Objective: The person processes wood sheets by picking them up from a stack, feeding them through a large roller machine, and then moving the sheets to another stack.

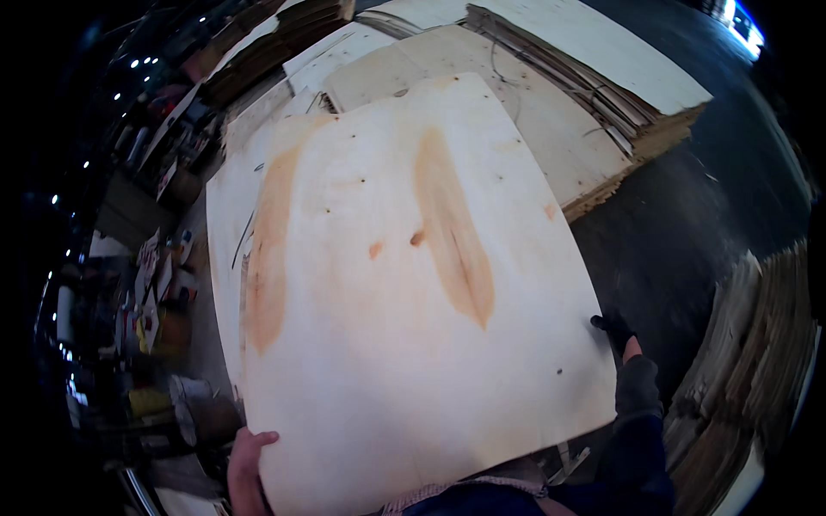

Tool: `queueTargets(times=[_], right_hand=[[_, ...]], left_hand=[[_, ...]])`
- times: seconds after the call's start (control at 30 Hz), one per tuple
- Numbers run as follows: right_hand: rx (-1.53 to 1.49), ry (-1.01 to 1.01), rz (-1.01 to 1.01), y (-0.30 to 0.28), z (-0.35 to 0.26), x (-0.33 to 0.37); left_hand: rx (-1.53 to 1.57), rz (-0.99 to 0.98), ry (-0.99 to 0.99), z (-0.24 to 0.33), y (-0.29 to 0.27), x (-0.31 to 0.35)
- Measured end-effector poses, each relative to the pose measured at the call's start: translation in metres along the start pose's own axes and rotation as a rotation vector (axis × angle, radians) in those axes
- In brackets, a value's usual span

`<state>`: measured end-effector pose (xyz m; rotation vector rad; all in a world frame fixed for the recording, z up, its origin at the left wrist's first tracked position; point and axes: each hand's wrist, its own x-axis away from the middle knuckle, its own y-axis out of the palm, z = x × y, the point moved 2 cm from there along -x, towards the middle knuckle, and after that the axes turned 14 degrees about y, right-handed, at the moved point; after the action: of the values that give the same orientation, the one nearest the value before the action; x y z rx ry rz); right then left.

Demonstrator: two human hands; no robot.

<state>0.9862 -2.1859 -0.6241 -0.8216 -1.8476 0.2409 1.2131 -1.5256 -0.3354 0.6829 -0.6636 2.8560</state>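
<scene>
A large pale veneer sheet (387,301) with two long orange-brown grain patches and several small knots spreads out in front of me. My left hand (247,456), bare, grips its near left edge, the thumb lying on top and the other fingers hidden beneath. At the right edge, my right hand (618,331) wears a dark glove with a bare patch near the wrist. Its thumb rests over the rim, while the remaining fingers are mostly out of sight below the sheet. The sheet's far part overlaps other pale sheets (219,232) and a veneer stack (559,163).
A taller veneer stack (637,60) with ragged edges stands at the far right. More upright-looking layered sheets (740,344) are at my near right, beside the dark floor (671,215). Buckets (202,408) and cluttered items line the left side.
</scene>
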Motion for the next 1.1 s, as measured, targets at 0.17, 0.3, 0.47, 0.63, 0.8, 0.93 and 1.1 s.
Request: queueTargets(times=[0.17,0.3,0.47,0.63,0.8,0.93,1.1], right_hand=[[-0.123,0.018,-0.505,0.005,-0.017,-0.011],[-0.344,-0.065,-0.557,-0.024,-0.027,0.032],[-0.572,-0.165,-0.574,-0.079,-0.073,0.193],[-0.42,-0.503,-0.382,-0.11,-0.022,0.259],[-0.17,-0.638,-0.397,-0.081,-0.027,0.335],[-0.057,-0.718,-0.441,-0.036,0.015,0.424],[0.085,-0.824,-0.562,0.02,0.063,0.523]], left_hand=[[-0.086,0.074,0.029,0.025,0.045,0.026],[-0.151,0.016,0.085,0.074,0.067,0.051],[-0.243,0.041,0.119,0.097,0.047,0.151],[-0.325,-0.251,0.479,0.078,0.063,0.203],[-0.354,-0.121,0.525,-0.003,0.054,0.273],[-0.274,0.032,0.447,-0.084,-0.008,0.369],[-0.199,0.321,0.443,-0.178,-0.084,0.493]])
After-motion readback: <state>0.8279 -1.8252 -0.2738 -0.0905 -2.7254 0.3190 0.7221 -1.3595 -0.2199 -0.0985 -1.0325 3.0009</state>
